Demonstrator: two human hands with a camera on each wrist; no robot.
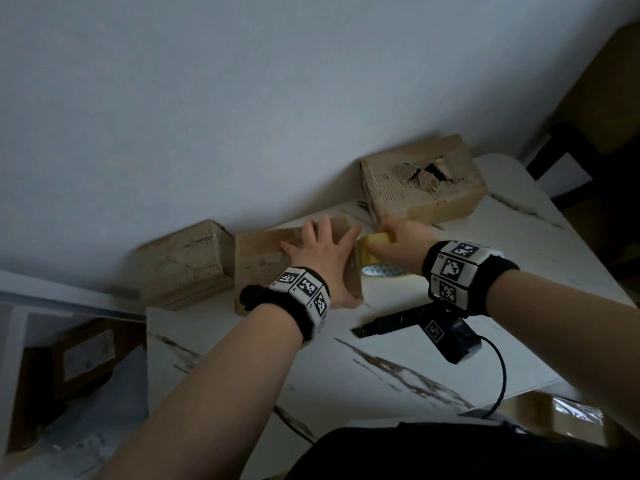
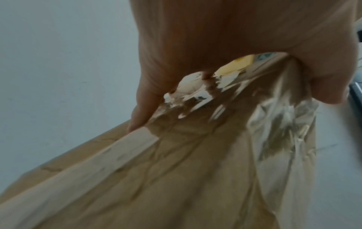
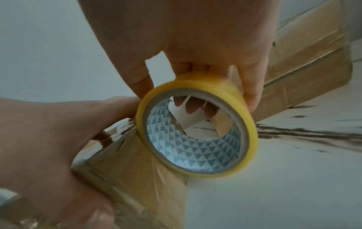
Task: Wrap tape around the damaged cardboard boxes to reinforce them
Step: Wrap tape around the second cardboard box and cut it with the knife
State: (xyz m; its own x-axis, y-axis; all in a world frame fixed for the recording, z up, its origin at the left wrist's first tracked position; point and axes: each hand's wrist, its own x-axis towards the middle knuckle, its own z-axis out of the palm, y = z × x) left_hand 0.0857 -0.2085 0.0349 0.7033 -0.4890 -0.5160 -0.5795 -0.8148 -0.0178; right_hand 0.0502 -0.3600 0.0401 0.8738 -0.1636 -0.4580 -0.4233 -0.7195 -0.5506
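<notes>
Dim, soft light; blurred wide-angle edges

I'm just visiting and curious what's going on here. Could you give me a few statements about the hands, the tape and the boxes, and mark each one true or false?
1. The right hand holds a yellow roll of tape. True.
2. The left hand rests with spread fingers on the middle box. True.
3. The tape roll lies on the floor. False: it is held right beside the middle box, above the table.
4. The box with the torn hole is the one being taped. False: it stands apart, further back on the table to the right.
5. Three cardboard boxes are on the table. True: a left box stands beside the middle one.
</notes>
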